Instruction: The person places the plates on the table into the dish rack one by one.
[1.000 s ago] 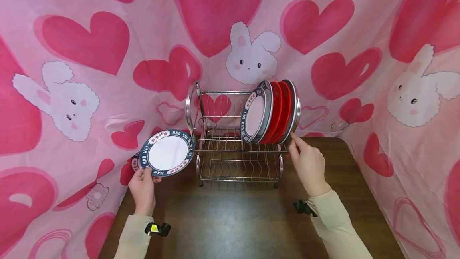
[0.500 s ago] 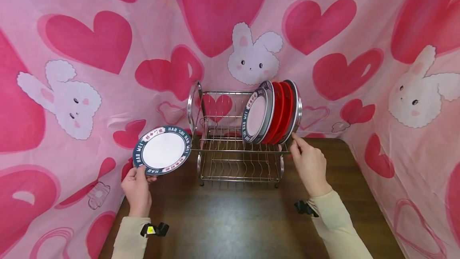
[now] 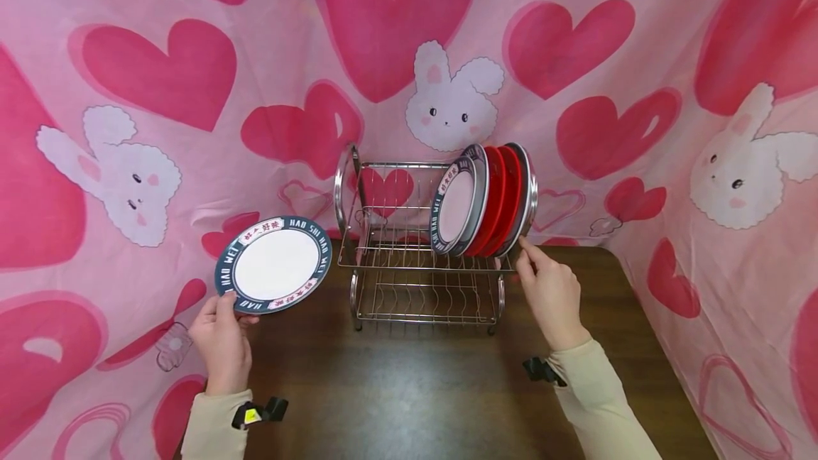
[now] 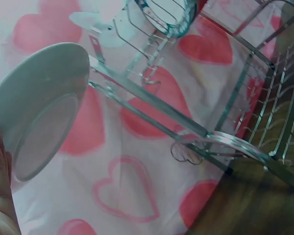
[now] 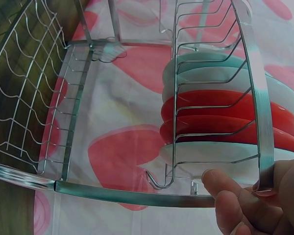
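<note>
My left hand [image 3: 225, 343] pinches the lower left rim of a round white plate [image 3: 275, 265] with a dark blue lettered border, thumb on top. It holds the plate tilted in the air left of the two-tier metal dish rack [image 3: 341, 208]; the left wrist view shows the plate's pale underside [image 4: 39, 98]. At the rack's front right corner, my right hand [image 3: 554, 300] grips the upper tier's frame [image 5: 266, 127] between thumb and fingers. Patterned plates [image 3: 455, 208] and red plates [image 3: 510, 197] stand on edge in the upper tier's right half.
The rack stands on a dark brown wooden table [image 3: 409, 382]. Wavy wire dividers [image 3: 428, 297] line its lower tier. Pink cloth [image 3: 383, 34] with hearts and rabbits surrounds the table at the back and on both sides.
My left hand has moved left, carrying the plate away from the rack's left end. The right hand keeps its grip on the rack, and the plates in it stay put.
</note>
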Available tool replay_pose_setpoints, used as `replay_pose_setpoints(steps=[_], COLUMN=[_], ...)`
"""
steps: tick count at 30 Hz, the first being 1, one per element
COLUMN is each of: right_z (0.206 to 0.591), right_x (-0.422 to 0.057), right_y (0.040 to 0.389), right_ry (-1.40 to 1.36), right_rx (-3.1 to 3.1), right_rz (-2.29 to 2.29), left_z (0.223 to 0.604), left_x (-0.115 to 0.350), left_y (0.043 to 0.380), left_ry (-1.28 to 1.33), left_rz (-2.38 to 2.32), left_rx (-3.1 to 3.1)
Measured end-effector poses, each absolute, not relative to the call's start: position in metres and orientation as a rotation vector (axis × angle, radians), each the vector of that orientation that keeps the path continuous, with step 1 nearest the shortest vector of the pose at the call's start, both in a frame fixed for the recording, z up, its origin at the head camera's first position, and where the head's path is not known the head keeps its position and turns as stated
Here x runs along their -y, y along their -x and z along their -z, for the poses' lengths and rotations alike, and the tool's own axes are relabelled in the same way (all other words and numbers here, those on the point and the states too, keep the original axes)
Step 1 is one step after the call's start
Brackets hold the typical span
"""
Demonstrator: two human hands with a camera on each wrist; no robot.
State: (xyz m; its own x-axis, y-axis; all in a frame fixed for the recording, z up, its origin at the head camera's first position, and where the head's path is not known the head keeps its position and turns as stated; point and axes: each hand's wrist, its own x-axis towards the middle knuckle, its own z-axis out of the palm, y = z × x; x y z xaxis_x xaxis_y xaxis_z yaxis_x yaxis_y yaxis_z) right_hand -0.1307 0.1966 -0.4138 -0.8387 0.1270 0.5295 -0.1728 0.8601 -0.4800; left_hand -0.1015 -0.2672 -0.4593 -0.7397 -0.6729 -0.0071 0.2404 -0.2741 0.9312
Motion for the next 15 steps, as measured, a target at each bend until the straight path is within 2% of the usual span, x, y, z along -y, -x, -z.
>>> replay_pose_setpoints(steps=[15], right_z=[0.415], right_x=[-0.198], right_y=[0.131], right_ry=[-0.029], right_rx=[2.474], right_rz=[-0.731], left_z=[0.432], left_x=[0.265], left_y=[0.084], left_ry=[-0.598], left_rz=[2.116], left_rx=[1.382])
